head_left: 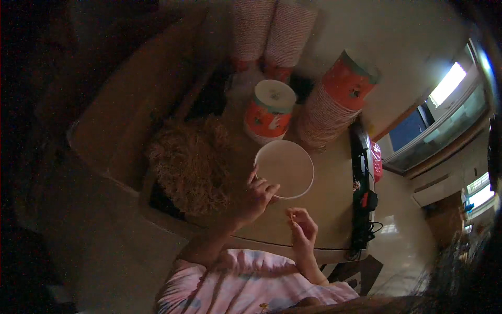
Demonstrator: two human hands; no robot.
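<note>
My left hand (261, 196) is closed on the near rim of a round white paper tub (285, 168), its open mouth facing up toward me. The inside looks pale, and no contents can be made out. To the right of the tub's near edge, my right hand (303, 225) is held apart from it, thumb and forefinger pinched together. Whatever they may hold is too small and dim to make out. Left of my left hand lies a tangled heap of tan, string-like strands (191, 165). Just behind the tub, an upside-down orange-red paper tub (266, 118) with a white base stands on the table.
A tall leaning stack of nested orange-red tubs (340, 94) rises at the right. Two more stacks (253, 31) stand at the back. Black cables and a dark strip (366, 201) run along the right side of the tan table (329, 214). A large brown box (130, 104) is at the left.
</note>
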